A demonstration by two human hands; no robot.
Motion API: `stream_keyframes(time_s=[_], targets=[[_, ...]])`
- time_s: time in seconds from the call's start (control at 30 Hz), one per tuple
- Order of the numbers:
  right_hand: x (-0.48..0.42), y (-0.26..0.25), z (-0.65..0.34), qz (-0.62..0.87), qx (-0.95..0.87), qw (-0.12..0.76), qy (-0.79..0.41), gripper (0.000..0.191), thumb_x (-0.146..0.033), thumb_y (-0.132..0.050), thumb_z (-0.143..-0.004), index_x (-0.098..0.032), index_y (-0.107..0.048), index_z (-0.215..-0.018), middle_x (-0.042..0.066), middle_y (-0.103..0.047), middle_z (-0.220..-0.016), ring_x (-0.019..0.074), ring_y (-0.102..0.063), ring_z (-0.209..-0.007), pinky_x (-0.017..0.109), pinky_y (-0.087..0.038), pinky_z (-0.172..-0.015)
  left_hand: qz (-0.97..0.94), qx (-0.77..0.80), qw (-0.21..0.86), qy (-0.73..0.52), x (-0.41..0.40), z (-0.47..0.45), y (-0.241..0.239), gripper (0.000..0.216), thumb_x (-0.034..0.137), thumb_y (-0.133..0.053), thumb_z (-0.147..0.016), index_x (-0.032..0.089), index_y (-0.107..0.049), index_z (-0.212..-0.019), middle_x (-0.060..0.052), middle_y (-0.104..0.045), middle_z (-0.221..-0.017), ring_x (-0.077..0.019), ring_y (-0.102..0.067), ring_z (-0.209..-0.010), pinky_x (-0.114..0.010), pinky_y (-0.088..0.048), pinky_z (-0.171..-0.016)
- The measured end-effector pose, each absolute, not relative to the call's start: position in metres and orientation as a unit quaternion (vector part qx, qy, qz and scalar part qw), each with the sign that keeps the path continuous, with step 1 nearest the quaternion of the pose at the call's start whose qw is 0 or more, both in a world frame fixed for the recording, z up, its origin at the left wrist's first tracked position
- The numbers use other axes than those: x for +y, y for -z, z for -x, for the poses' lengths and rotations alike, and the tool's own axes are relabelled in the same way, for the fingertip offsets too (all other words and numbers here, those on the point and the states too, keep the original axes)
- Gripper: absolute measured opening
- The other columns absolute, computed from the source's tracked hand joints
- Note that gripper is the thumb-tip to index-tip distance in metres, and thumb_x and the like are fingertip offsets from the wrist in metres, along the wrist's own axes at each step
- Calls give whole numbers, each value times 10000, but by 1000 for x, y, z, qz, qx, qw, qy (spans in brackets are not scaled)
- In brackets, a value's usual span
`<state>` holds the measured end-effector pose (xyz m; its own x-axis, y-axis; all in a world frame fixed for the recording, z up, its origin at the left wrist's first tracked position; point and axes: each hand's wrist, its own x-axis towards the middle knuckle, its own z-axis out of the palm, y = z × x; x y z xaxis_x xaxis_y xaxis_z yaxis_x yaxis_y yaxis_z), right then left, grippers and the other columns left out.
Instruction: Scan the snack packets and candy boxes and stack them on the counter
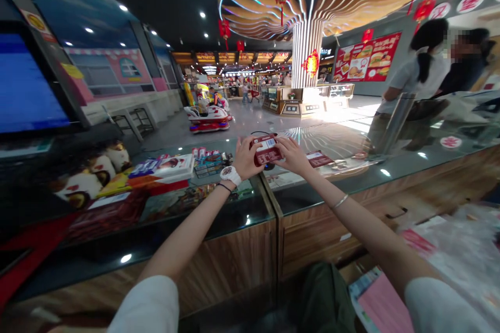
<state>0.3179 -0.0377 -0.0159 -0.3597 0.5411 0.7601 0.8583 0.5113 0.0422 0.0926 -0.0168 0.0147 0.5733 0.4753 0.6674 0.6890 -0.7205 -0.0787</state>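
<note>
left hand [245, 158] grips red box [266, 150] at its left end | right hand [294, 157] grips right end | box long axis left-right, between both hands, equally near, just above glass counter [351, 171]

Round wall signs [471, 1] carry red Chinese characters (apparently 汉堡); print on the box [269, 154] is too small to read.

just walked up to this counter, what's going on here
A person behind the glass counter holds a small red box over it, left hand and right hand gripping either end. Boxed goods lie on the glass to the left. Two other people stand across the counter at right.
</note>
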Motion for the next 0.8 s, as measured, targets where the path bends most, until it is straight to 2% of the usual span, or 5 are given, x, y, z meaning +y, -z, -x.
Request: stream_keyframes(time_s=[0.13, 0.27, 0.33, 0.57, 0.8], targets=[[-27, 9, -280, 413, -812, 349, 220, 419, -401, -629, -860, -183, -573, -1213, 165, -465, -1513, 312, -423, -1401, 549, -256, -1200, 857, -364, 185, 313, -16, -57, -17, 576, 357, -730, -694, 204, -543, -1217, -152, -480, -1413, -340, -394, -1399, -575, -155, -1233], [-15, 0, -244, 378, -827, 348, 227, 391, -373, -649, -820, -167, -568, -1142, 179, -312, -1602, 333, -274, -1488, 557, -239, -1202, 851, -385, 203, 293, -15, -27, -21, 551, 294, -705, -706, 223, -548, -1229, -140, -461, -1450, -341, -381, -1420, -588, -157, -1227], [-7, -3, -229, 365, -834, 348, 226, 401, -363, -672, -788, -164, -562, -1118, 192, -294, -1606, 345, -216, -1509, 574, -221, -1204, 851, -390, 208, 283, -14, -14, -23, 533, 283, -688, -721, 224, -550, -1232, -141, -457, -1464, -336, -363, -1437, -597, -149, -1225], [11, 1, -191, 349, -834, 357, 234, 412, -340, -688, -758, -163, -559, -1107, 213, -475, -1477, 364, -345, -1447, 593, -198, -1212, 823, -435, 226, 286, -12, 16, -13, 460, 249, -658, -743, 206, -582, -1194, -152, -454, -1478, -320, -333, -1463, -580, -151, -1236], [10, 9, -179, 336, -838, 353, 245, 418, -352, -694, -727, -173, -555, -1078, 217, -518, -1419, 364, -419, -1381, 581, -223, -1214, 829, -431, 237, 266, -11, 18, -4, 460, 328, -712, -747, 207, -591, -1173, -162, -402, -1538, -339, -338, -1459, -598, -166, -1234]])
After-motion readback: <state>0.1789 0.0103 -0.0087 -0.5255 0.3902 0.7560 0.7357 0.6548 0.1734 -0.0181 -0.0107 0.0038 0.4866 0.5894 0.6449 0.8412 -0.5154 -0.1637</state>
